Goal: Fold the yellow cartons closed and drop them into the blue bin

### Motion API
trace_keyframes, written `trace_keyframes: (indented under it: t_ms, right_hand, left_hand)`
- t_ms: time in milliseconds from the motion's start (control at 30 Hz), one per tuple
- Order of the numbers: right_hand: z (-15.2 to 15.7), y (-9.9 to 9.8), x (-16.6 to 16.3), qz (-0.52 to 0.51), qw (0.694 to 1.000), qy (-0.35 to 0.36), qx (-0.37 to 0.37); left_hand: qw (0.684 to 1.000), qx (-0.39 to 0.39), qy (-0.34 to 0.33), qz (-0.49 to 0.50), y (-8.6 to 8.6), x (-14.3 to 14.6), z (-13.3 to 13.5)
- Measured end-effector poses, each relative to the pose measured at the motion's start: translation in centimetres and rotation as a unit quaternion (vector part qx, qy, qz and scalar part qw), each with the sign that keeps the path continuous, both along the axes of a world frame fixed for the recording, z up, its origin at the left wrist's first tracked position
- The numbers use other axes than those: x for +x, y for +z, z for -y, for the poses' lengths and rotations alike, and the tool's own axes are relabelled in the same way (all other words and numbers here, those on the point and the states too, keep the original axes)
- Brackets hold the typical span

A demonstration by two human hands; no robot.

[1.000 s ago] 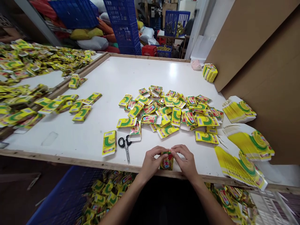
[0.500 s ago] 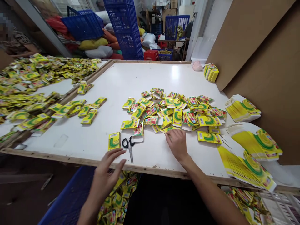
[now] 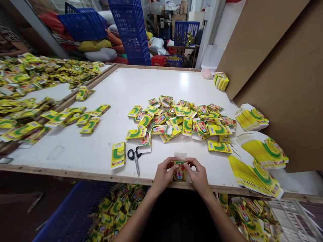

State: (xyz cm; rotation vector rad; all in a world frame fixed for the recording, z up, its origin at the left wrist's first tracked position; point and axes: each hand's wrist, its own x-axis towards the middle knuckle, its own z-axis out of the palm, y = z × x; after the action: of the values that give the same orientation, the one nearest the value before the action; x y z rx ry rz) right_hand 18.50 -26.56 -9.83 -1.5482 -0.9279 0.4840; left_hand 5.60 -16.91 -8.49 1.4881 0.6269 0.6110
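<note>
Your left hand (image 3: 163,174) and right hand (image 3: 199,174) were together at the near edge of the white wood-rimmed table (image 3: 101,158). Both sets of fingers pinched a small yellow-and-red cardboard box (image 3: 180,172) upright between them, just right of the black-handled scissors (image 3: 135,158).

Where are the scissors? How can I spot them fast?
Look at the big white table and follow its near wooden edge. Just left of the left hand, which holds a small box with the right hand, lie the scissors. They are the only black-handled, metal thing among yellow packets.
</note>
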Motion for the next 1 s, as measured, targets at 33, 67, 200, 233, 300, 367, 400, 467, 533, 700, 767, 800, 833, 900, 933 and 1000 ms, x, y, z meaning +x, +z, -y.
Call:
trace_keyframes:
  t_ms: [33, 67, 200, 233, 300, 367, 400, 467, 533, 700, 767, 800, 833, 900, 933, 1000]
  right_hand:
    - [0.0, 0.0, 0.0, 0.005, 1.000, 0.019, -0.004]
    - [0.0, 0.1, 0.1, 0.013, 0.999, 0.034, -0.005]
    - [-0.8, 0.5, 0.2, 0.027, 0.999, 0.030, 0.012]
    - [-0.9, 0.5, 0.1, 0.018, 1.000, 0.010, 0.020]
    - [-0.9, 0.3, 0.0, 0.001, 0.999, -0.017, 0.033]
    - [-0.8, 0.1, -0.1, 0.010, 0.999, -0.004, 0.042]
    - [-0.6, 0.0, -0.1, 0.024, 0.999, 0.014, 0.045]
    - [-0.4, 0.0, -0.1, 0.051, 0.997, 0.037, 0.047]
    - [-0.2, 0.1, -0.1, 0.060, 0.996, 0.036, 0.048]
    - [-0.4, 0.9, -0.1, 0.054, 0.998, 0.020, 0.027]
    - [-0.6, 1.4, 0.0, 0.042, 0.999, 0.010, 0.002]
    - [-0.7, 1.7, 0.1, 0.036, 0.999, 0.004, -0.010]
    - [-0.8, 1.9, 0.3, 0.030, 0.999, 0.000, -0.021]
    - [-0.9, 2.0, 0.4, 0.023, 0.999, -0.003, -0.031]
    - [-0.9, 1.9, 0.5, 0.018, 0.999, 0.002, -0.031]
    - [-0.6, 1.5, 0.5, 0.010, 1.000, 0.014, -0.019]
  left_hand:
    - [1.000, 0.010, -0.007, -0.006, 0.1, 0.0, -0.2]
    - [1.000, 0.022, -0.011, -0.011, 0.2, 0.1, -0.3]
    - [0.998, 0.064, 0.012, 0.004, 0.4, 0.6, -0.3]
    - [0.998, 0.058, 0.018, 0.016, 0.4, 0.7, -0.1]
    - [0.998, 0.042, 0.024, 0.034, 0.4, 0.7, 0.2]
    - [0.998, 0.057, 0.023, 0.027, 0.5, 0.5, 0.4]
    - [0.997, 0.075, 0.019, 0.015, 0.6, 0.4, 0.5]
    - [0.994, 0.106, 0.015, -0.007, 0.8, 0.2, 0.6]
    - [0.994, 0.111, 0.017, -0.017, 1.0, 0.1, 0.7]
    - [0.996, 0.075, 0.041, -0.019, 1.1, 0.7, 0.6]
    - [0.996, 0.058, 0.062, -0.020, 1.1, 1.2, 0.5]
    - [0.996, 0.049, 0.071, -0.019, 1.2, 1.3, 0.4]
    - [0.996, 0.040, 0.077, -0.018, 1.2, 1.4, 0.3]
    - [0.997, 0.028, 0.075, -0.017, 1.2, 1.5, 0.2]
    - [0.997, 0.026, 0.068, -0.017, 1.1, 1.3, 0.1]
    - [0.998, 0.031, 0.050, -0.017, 0.9, 1.0, 0.1]
